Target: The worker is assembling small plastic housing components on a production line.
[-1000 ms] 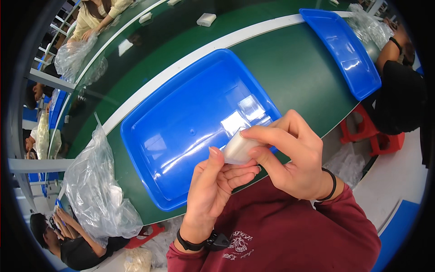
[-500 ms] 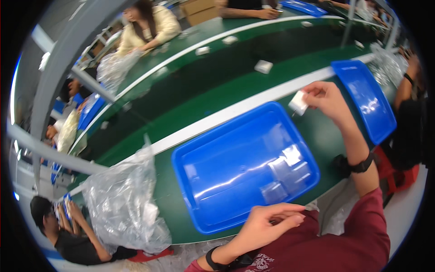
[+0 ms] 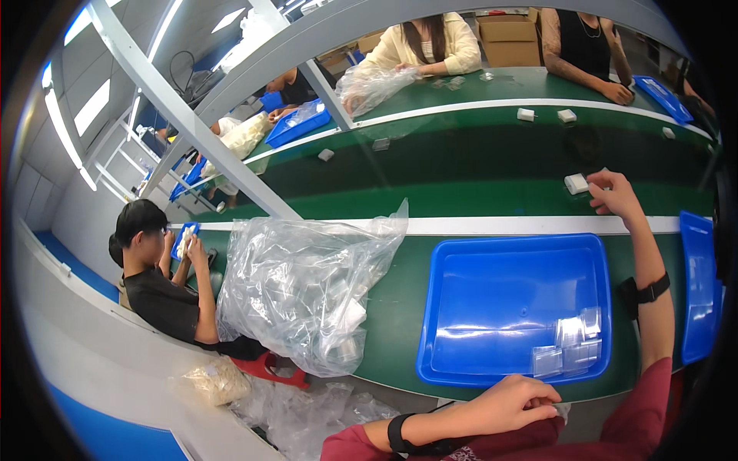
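Change since half a second ago: right arm has gone further out across the belt, and the white piece that was pinched up in the air now sits down at belt level; my view has tipped up toward the far benches.
Left hand [image 3: 513,405]: nearest me, resting against my dark red top below the tray's near rim, fingers curled loosely; I see nothing in it.
Blue tray [image 3: 492,307]: straight ahead on the green table, a few clear little packets [image 3: 570,346] lying in its near right corner.
Clear plastic bag [image 3: 307,288]: crumpled in a heap just left of the tray, more small packets dimly visible inside.
Second blue tray [image 3: 696,284]: at the right edge, apart from the first.
Right hand [image 3: 613,194]: stretched beyond the tray, fingertips bent down at the small white block [image 3: 576,183]; I cannot tell if it is gripped or just released.
Key relation: the block lies just left of the right fingertips, far from the left hand, long side roughly along the belt.
Conveyor belt [image 3: 477,165]: more white blocks dotted further along, other workers seated beyond.
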A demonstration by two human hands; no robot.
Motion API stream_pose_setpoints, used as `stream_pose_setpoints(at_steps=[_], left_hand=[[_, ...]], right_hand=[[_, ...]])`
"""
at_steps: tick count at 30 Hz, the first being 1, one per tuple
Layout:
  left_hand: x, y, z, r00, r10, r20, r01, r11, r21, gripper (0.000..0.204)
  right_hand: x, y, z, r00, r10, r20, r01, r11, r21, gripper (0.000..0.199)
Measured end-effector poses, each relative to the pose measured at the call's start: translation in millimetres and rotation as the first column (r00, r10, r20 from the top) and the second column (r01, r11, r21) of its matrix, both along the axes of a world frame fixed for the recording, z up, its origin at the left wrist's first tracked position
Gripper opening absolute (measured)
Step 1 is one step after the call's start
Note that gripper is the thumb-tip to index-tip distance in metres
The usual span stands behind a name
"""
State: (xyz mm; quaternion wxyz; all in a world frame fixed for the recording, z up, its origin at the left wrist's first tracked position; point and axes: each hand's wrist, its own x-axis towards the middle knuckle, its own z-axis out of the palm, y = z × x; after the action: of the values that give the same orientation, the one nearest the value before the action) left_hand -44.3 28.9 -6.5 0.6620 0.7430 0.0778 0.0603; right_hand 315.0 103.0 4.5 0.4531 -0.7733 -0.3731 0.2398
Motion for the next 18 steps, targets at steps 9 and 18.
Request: stream_pose_setpoints(at_steps=[9,18], left_hand=[[43,-6,3,1.0,0.017,0.024,-0.018,0.999,0.037,0.019],[212,-80,42,0.698,-0.481,0.53,0.394,0.877,0.276,0.016]], right_hand=[[-58,-98,123,0.782,-0.251,0.571,-0.318,0.627,0.711,0.059],[-69,-372,290,-0.083,-0.564,0.822,-0.508,0.733,0.452,0.054]])
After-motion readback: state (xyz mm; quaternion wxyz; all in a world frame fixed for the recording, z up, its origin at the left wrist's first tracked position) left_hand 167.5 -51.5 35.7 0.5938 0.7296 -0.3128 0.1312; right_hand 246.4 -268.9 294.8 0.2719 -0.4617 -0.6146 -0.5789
